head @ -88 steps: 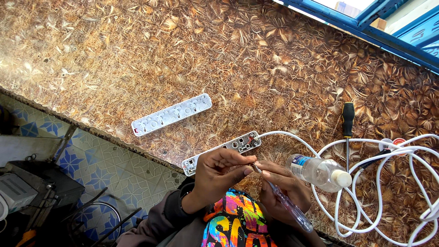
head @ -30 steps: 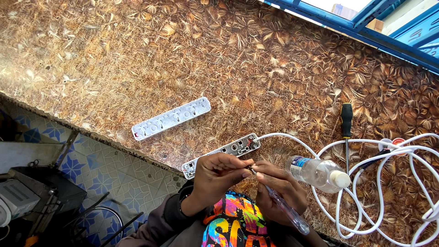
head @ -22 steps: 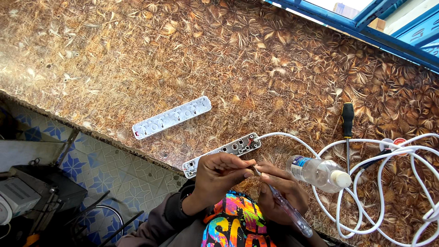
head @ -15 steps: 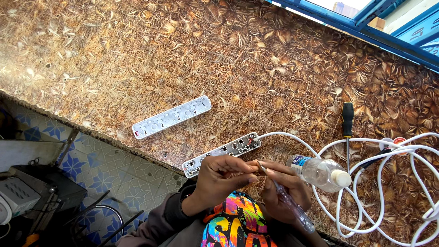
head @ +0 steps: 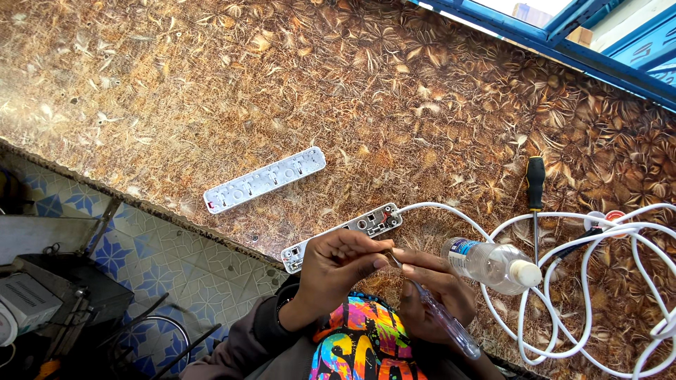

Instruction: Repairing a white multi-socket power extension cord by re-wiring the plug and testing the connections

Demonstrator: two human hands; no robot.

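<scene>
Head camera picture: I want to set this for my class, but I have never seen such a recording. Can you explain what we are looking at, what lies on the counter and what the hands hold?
The camera sits on a person's head and looks straight down, so the two hands at the bottom edge are that person's own. The left hand pinches a small metal piece, too small to name. The right hand meets it and holds a clear-handled screwdriver. On the brown patterned counter lie an opened power strip base with a white cable, its white cover apart from it, a clear plastic bottle lying on its side, and a black-handled screwdriver. A blue window frame runs along the top right.
</scene>
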